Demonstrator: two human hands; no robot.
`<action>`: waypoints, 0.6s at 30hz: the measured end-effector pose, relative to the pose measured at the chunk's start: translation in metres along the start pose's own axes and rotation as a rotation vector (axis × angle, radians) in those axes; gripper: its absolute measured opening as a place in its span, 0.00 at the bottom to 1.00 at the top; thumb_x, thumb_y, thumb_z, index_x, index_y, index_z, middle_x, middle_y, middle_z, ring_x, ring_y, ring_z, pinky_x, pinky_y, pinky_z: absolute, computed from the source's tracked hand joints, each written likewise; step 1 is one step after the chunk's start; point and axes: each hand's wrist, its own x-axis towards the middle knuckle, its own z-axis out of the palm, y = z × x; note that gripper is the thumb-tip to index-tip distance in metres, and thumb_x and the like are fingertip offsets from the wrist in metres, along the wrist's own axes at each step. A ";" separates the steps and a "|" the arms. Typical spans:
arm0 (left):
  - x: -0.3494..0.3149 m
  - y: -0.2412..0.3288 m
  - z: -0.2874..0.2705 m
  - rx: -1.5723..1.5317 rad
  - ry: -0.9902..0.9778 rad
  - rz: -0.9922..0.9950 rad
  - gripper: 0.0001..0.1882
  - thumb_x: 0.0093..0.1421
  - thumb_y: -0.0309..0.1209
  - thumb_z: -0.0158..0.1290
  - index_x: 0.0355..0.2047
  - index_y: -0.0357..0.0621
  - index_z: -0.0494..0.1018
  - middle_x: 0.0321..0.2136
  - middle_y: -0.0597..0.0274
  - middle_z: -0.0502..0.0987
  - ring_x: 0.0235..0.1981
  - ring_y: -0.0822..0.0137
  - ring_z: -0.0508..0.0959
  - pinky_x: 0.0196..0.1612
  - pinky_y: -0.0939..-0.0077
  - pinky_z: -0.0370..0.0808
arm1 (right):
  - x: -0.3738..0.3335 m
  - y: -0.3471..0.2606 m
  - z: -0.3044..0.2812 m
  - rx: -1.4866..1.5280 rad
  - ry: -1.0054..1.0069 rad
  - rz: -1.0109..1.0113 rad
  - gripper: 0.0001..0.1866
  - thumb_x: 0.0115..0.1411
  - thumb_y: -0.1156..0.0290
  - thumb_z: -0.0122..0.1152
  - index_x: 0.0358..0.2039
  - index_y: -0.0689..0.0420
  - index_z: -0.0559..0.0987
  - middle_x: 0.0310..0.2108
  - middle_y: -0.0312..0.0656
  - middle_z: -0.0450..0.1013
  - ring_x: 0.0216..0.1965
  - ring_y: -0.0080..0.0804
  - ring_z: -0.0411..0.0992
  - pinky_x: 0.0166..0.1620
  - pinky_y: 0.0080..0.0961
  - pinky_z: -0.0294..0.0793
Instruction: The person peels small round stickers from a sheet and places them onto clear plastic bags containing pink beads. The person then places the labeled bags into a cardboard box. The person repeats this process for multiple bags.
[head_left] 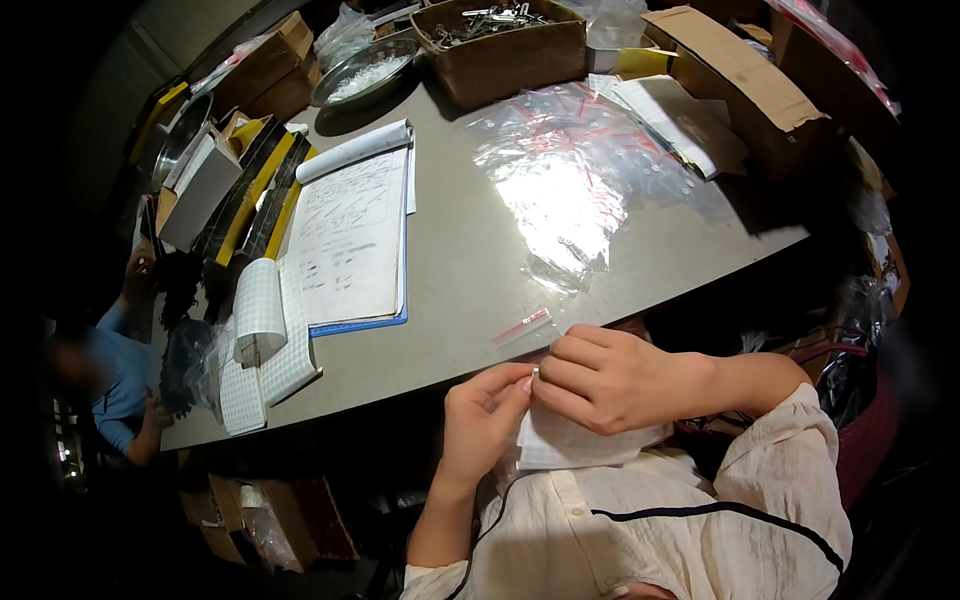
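Just off the table's near edge, my left hand (pixel 480 415) and my right hand (pixel 610 375) meet fingertip to fingertip. A white sheet (pixel 570 445) hangs below them against my shirt, its upper left corner running up to the fingers. My left thumb and index finger pinch at that corner, where a small white edge shows. The curled fingers of my right hand close over the sheet's top and hide part of it. Beyond my hands, a clear zip bag (pixel 525 330) with a red strip lies at the table edge.
Clear zip bags (pixel 560 190) are heaped on the table (pixel 455 270). To the left are a clipboard (pixel 345 240) with papers and curled label sheets (pixel 262 325). Behind stand a metal bowl (pixel 365 75) and a box of metal parts (pixel 500 60). A person (pixel 125 375) sits far left.
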 end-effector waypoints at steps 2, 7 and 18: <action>0.000 -0.001 -0.004 -0.081 0.025 -0.077 0.11 0.69 0.24 0.56 0.47 0.27 0.79 0.39 0.61 0.83 0.39 0.77 0.79 0.43 0.82 0.76 | -0.003 0.012 0.002 0.041 0.116 0.058 0.09 0.50 0.71 0.62 0.31 0.58 0.74 0.30 0.41 0.71 0.37 0.41 0.74 0.41 0.35 0.75; -0.003 0.001 -0.013 -0.078 0.080 0.044 0.10 0.68 0.22 0.56 0.46 0.28 0.79 0.37 0.62 0.83 0.38 0.77 0.79 0.44 0.83 0.75 | -0.032 0.081 0.007 0.174 0.142 0.533 0.14 0.53 0.79 0.67 0.38 0.58 0.72 0.35 0.46 0.72 0.36 0.48 0.73 0.38 0.39 0.73; -0.026 -0.001 -0.057 -0.082 0.301 0.160 0.10 0.67 0.25 0.57 0.43 0.28 0.79 0.34 0.63 0.82 0.34 0.78 0.78 0.42 0.85 0.71 | -0.054 0.064 -0.018 0.605 -0.032 0.595 0.08 0.60 0.71 0.64 0.38 0.59 0.76 0.33 0.42 0.75 0.32 0.36 0.73 0.35 0.30 0.73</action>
